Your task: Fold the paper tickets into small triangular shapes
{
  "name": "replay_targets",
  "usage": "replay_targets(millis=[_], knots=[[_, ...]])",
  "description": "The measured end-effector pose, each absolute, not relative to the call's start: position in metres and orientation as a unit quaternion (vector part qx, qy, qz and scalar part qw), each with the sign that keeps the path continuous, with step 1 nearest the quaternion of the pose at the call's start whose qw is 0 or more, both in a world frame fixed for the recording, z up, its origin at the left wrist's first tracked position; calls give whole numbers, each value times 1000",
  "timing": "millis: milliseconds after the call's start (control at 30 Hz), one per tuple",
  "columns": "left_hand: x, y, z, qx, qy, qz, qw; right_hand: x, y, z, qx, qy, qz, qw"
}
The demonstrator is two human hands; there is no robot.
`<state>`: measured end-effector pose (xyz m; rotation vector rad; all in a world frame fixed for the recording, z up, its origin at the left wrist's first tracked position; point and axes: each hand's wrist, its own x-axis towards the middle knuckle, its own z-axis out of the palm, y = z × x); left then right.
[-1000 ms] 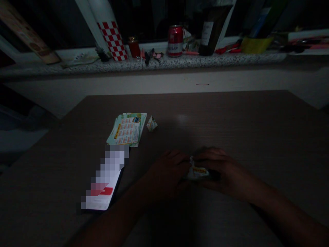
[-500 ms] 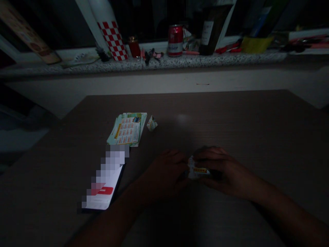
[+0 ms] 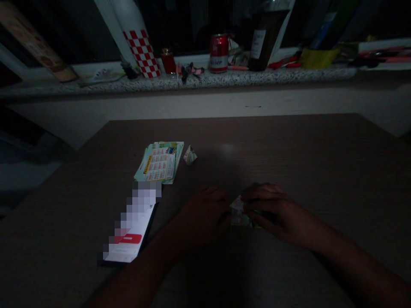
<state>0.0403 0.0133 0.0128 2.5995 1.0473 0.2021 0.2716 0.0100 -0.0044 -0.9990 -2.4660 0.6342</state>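
The scene is dim. My left hand and my right hand meet over a small folded piece of printed paper on the brown table. Fingers of both hands are curled and pinch the paper from either side; much of it is hidden under them. A finished small folded paper shape lies farther back, beside a stack of printed calendar cards.
A phone with a lit white screen lies at my left forearm. Behind the table a speckled stone ledge carries a red can, a dark bottle, a red-and-white checkered tube, a small red jar and clutter.
The paper between my fingers has been folded or turned: its yellow-striped face no longer shows and it looks smaller. Both hands stay in place.
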Motion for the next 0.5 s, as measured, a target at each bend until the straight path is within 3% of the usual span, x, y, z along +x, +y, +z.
replay_targets(millis=[500], knots=[[47,8,4,871,450,129,150,269,12,-13,-356,-879,197,248]])
